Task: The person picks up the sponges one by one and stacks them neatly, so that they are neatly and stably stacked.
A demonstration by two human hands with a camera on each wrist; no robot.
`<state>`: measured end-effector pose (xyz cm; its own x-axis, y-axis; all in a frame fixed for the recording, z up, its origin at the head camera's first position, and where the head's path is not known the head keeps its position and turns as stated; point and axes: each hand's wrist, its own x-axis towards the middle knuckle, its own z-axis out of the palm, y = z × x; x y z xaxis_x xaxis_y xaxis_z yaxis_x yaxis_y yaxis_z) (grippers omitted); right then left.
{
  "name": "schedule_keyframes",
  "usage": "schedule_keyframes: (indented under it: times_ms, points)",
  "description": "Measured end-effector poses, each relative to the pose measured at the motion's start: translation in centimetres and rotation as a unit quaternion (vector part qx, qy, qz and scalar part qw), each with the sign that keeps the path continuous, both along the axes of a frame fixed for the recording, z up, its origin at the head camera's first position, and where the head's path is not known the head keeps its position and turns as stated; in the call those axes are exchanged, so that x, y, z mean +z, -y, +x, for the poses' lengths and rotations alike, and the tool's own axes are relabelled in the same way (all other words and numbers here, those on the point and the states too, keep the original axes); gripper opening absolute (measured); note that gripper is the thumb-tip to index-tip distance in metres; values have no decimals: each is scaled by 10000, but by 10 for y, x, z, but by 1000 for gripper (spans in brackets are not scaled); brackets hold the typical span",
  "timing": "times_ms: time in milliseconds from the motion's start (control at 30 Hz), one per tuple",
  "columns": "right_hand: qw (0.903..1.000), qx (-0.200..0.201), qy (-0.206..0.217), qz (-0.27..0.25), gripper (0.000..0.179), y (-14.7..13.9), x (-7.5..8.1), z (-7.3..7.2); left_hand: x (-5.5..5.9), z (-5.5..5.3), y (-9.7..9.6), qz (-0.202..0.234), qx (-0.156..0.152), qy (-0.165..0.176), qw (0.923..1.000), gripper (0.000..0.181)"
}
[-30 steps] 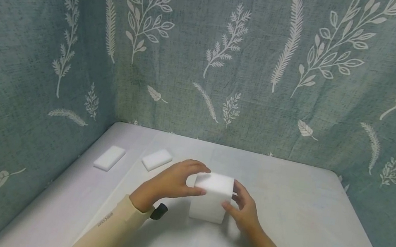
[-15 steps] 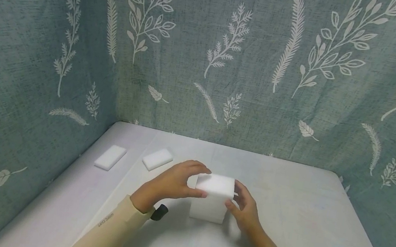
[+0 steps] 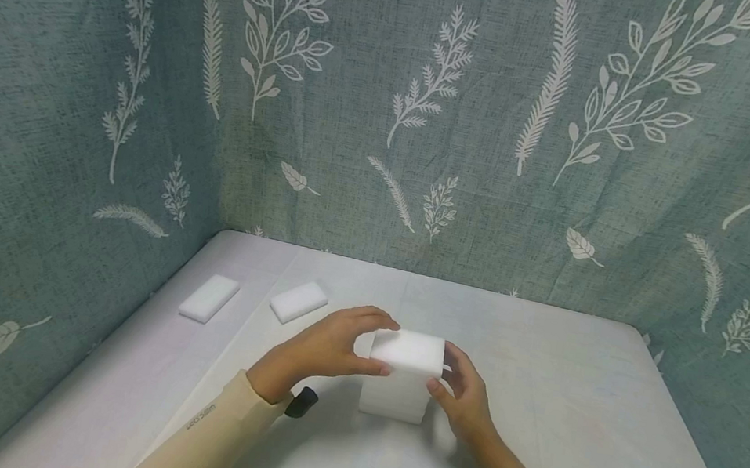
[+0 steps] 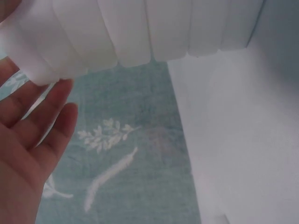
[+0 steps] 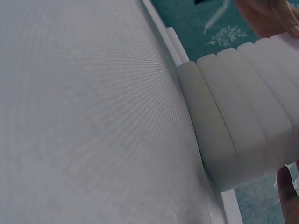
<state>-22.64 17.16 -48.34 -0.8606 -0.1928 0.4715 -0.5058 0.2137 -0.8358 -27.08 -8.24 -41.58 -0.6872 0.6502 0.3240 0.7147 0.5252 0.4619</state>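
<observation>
A stack of several white sponge blocks [image 3: 393,398] stands upright on the table; its layers show in both wrist views. My left hand [image 3: 325,344] reaches round the top sponge [image 3: 410,347] from the left, thumb on its near face and fingers at the far edge. In the left wrist view, fingertips of the left hand [image 4: 39,126] lie against the upper end of the stack [image 4: 135,32]. On the right side, my right hand [image 3: 468,404] holds the upper stack, thumb at the near corner and fingers behind. The top sponge juts slightly rightward over the lower ones.
Two loose white sponges lie flat at the back left of the white table [image 3: 571,418], one [image 3: 208,299] near the left edge, the other sponge [image 3: 298,302] closer to the stack. A green leaf-patterned cloth [image 3: 363,106] hangs behind and along the sides.
The top of the stack has edged slightly to the right, and the right hand's thumb with it. Both hands keep nearly the same hold; the loose sponges stay where they were.
</observation>
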Motion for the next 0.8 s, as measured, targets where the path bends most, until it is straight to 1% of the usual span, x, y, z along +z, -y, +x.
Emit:
schedule_keyframes:
  times_ms: [133,200,300,467,533,733,800]
  points:
    - [9999,72,-96,60,54,3,15,8,0,0,2,33,-32,327,9995,62]
    - [9999,101,-99,49,54,3,16,9,0,0,2,56,-55,460,9989,63]
    - [9998,174,-115,-38,55,3,17,9,-1,0,3,51,-94,538,9985,63]
    - [9995,230,-107,-175,55,3,16,9,0,0,3,-33,-78,521,9986,64]
    - [9995,231,-108,-196,54,2,12,6,0,0,3,-45,-72,501,9987,65]
    - [9997,161,-5,-175,57,-4,-14,-9,-2,-3,5,-27,-110,351,9993,65]
    - [9997,157,45,-189,57,-5,-17,-10,-2,-3,5,-9,-143,318,9994,65]
